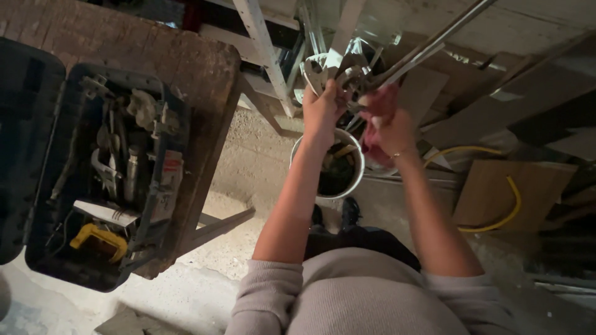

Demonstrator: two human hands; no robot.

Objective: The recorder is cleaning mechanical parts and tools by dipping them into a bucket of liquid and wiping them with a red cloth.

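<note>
Black plastic forms the open toolbox (pixel 99 180) at the far left, resting on a worn wooden surface (pixel 186 68); inside it lie mixed tools, among them a yellow-handled tool (pixel 99 241) near the near end and some grey metal pieces further up. To the right of the surface a white ladder rail (pixel 267 56) slants up across the concrete floor (pixel 248 161). Next comes the left hand (pixel 321 115), raised and clenched around a shiny metal clamp-like fitting (pixel 326 71) held up in front of the person. Below the 2 hands stands a white bucket (pixel 359 162) on the floor, with dark contents and a bit of yellow inside. Just right of the left hand, the right hand (pixel 388 124) is blurred but appears closed on the same cluster of metal parts, from which a long metal rod (pixel 434 40) runs up toward the far right. Further right, flat wooden boards (pixel 509 186) lie on the floor, and a yellow hose (pixel 512 205) curves across them.
</note>
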